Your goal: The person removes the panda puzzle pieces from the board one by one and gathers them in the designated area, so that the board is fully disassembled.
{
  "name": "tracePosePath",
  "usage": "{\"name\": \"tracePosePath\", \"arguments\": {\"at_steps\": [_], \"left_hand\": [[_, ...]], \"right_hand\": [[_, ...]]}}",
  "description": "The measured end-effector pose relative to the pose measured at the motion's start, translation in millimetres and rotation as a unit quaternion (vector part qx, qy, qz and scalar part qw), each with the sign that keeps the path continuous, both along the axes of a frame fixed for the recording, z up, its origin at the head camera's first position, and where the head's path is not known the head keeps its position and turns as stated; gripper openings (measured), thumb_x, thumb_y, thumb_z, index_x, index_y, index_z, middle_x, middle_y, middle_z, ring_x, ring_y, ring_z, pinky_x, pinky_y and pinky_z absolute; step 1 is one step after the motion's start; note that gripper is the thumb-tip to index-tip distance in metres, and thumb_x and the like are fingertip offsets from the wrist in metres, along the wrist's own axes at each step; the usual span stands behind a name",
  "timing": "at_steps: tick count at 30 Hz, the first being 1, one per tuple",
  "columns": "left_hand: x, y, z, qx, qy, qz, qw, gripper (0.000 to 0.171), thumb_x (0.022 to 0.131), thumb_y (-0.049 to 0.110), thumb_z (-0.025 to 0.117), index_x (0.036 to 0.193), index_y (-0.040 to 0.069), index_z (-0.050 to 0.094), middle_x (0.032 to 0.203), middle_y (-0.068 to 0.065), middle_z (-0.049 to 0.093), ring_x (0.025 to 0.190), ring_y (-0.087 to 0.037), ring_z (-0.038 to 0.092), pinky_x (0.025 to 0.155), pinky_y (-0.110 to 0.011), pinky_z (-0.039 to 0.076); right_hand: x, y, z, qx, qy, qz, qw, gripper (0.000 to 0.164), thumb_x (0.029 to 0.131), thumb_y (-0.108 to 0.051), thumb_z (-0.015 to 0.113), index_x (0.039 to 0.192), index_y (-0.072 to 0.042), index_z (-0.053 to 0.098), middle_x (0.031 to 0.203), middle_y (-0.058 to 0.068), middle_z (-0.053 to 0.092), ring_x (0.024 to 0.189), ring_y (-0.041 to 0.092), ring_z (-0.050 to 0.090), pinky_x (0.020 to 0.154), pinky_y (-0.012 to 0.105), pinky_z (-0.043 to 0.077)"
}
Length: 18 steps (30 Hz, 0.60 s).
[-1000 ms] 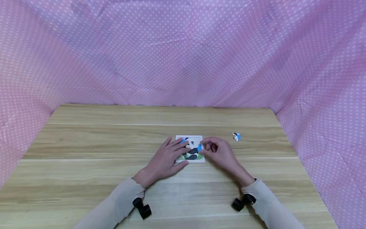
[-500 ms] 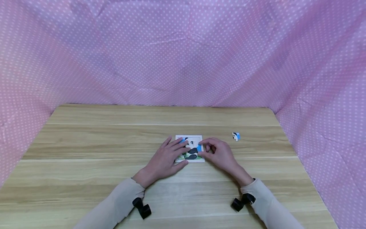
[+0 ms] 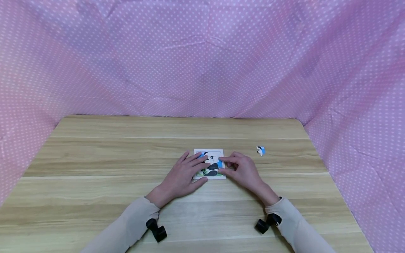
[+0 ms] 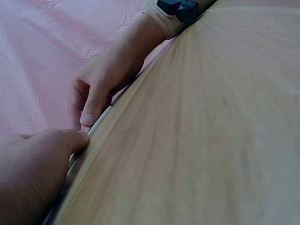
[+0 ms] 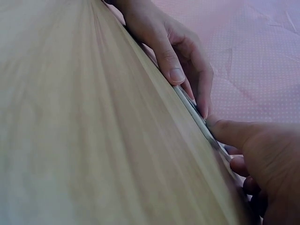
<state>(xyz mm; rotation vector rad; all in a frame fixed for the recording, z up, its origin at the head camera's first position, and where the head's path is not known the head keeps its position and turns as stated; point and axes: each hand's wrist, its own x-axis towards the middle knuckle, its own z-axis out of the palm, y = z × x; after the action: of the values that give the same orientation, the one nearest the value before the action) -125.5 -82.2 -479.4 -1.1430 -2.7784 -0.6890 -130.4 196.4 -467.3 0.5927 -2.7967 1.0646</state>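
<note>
Two hands, yours, meet over a panda puzzle (image 3: 213, 166) on the wooden table (image 3: 110, 158).
Your left hand (image 3: 181, 174) lies with fingers spread over its nine o'clock side; at three o'clock, your right hand (image 3: 244, 171) has thumb and forefinger slightly farther in and wider apart than a second ago, though whether they pinch anything cannot be told. One loose piece (image 3: 261, 150) lies unmoved between two and three o'clock.

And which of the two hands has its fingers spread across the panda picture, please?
The left hand: its spread fingers lie across the left part of the panda picture. The right hand reaches only the right side, with fingertips.
</note>
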Motion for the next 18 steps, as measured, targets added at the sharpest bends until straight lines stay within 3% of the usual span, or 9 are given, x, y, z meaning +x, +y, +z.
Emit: {"name": "tracePosePath", "arguments": {"at_steps": [18], "left_hand": [[-0.2,-0.4,0.1,0.007,-0.002,-0.003,1.0000,0.052,0.110,0.047,0.066,0.154,0.019,0.069,0.170,-0.003,0.053,0.163,-0.030,0.041,0.136,-0.063,0.020]], "right_hand": [[-1.0,-3.3,-2.6,-0.030,-0.032,-0.020,0.999,0.036,0.087,-0.017,0.098,0.118,-0.017,0.080,0.090,-0.005,0.064,0.071,0.011,0.050,0.063,0.024,0.040]]}}
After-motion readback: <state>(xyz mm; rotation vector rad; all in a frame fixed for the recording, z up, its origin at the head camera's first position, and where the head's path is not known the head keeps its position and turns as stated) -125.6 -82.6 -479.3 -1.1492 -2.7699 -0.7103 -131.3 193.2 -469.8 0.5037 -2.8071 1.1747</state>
